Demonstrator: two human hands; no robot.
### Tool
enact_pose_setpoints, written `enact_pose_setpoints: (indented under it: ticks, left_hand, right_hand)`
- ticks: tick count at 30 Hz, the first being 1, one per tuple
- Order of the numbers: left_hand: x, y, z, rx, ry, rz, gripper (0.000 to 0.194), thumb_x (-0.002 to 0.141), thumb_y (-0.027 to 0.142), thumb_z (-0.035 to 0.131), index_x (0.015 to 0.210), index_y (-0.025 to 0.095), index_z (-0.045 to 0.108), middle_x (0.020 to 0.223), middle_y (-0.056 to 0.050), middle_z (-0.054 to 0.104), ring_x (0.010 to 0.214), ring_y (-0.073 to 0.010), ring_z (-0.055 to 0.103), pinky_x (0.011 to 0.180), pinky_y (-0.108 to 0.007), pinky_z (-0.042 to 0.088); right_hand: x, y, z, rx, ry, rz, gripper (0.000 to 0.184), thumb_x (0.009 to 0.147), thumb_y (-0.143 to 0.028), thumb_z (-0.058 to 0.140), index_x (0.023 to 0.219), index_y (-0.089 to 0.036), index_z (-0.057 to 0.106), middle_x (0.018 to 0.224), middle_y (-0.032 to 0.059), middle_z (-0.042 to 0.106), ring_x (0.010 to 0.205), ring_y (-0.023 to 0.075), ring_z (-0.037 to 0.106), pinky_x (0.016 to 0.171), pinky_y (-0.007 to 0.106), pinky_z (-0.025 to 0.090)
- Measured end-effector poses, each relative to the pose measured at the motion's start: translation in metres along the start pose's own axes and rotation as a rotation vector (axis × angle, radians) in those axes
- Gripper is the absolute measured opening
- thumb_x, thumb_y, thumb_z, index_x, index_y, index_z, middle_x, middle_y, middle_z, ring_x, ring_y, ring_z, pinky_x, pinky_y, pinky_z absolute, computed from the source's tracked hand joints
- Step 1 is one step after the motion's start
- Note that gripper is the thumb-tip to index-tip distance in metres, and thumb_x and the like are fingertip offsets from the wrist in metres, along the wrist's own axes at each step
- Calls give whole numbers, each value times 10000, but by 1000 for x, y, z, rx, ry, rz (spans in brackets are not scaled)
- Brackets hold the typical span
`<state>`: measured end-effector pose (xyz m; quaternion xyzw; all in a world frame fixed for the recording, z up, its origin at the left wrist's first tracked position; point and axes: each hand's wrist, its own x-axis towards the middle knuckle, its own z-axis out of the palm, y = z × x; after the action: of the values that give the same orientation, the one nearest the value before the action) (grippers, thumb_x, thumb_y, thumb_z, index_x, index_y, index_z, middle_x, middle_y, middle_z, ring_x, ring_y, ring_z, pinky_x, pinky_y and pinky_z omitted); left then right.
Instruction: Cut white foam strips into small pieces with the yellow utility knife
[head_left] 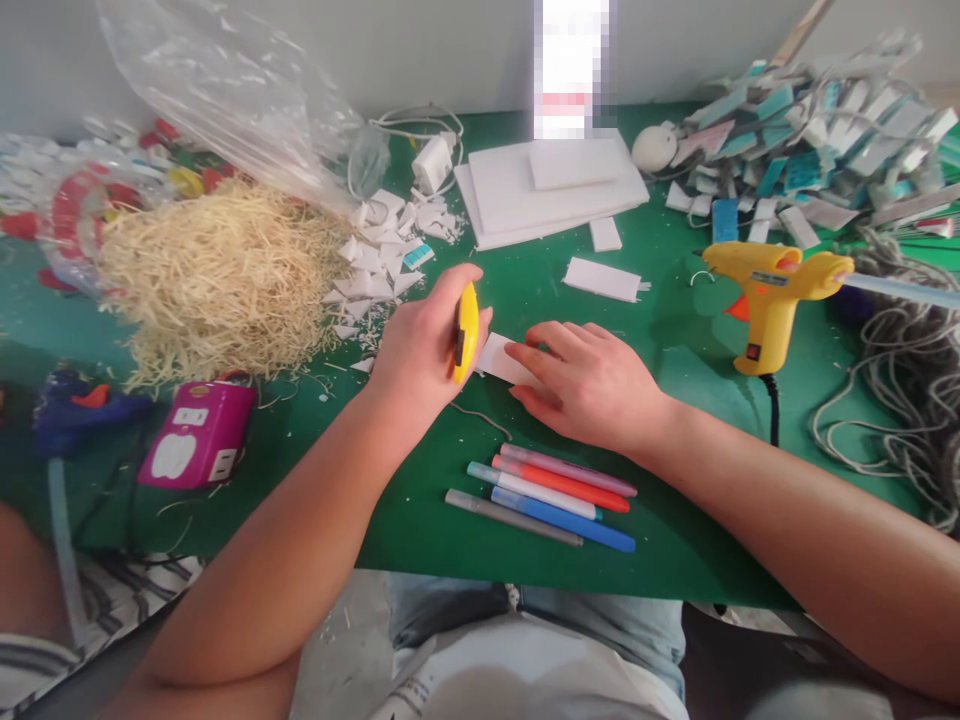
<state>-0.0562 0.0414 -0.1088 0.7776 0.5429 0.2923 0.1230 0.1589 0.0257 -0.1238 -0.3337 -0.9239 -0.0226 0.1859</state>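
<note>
My left hand (420, 335) is wrapped round a yellow utility knife (468, 330), held upright over the green table. Its blade end is hidden by my fingers. Just to the right, my right hand (581, 380) presses its fingertips on a small white foam board piece (504, 358) lying flat. The knife hand is at the left end of that piece; whether the blade touches it I cannot tell. Behind the hands lies another white strip (602, 279). Several capped markers (562, 485) lie side by side nearer to me.
A yellow glue gun (769, 295) stands on the right by grey cord (900, 370). White boards (555, 195) are stacked at the back, with scraps (817, 140) heaped to the right. Wood shavings (225, 270), foam offcuts (375, 255), a magenta power socket (199, 432) and a blue glue gun (82, 410) occupy the left.
</note>
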Motion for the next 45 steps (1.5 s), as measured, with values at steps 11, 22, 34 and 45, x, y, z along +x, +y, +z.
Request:
enact_pose_setpoints:
  ticks: [11,22,34,45]
  left_hand:
    - [0,-4,3,-40,10,3,347,946,409,621,1264,271,627,666,17,644,577,-181,639,601,-274,481]
    - [1,-3,3,18,4,27,347,942,367,603,1258,226,629,675,19,632,545,-154,604,593,-258,464]
    - [5,-3,1,-26,214,83,302,970,447,597,1172,226,637,797,-15,685,731,-189,679,721,-307,515]
    - [-4,7,0,-99,381,213,141,943,358,567,894,236,618,766,-1,692,659,-156,654,633,-319,537]
  right_hand:
    - [1,0,-2,21,-73,8,289,1010,-273,503,1143,-148,727,1047,136,680,796,207,540,683,348,349]
    - [2,0,-1,4,-56,3,291,1018,-277,505,1125,-133,734,1041,138,693,796,212,546,675,350,366]
    - [1,1,0,42,-98,43,274,1017,-282,508,1138,-160,721,1080,138,666,840,218,511,693,348,349]
    - [-1,1,-1,37,-81,27,267,1001,-278,529,1137,-152,722,1081,135,669,854,216,504,686,338,342]
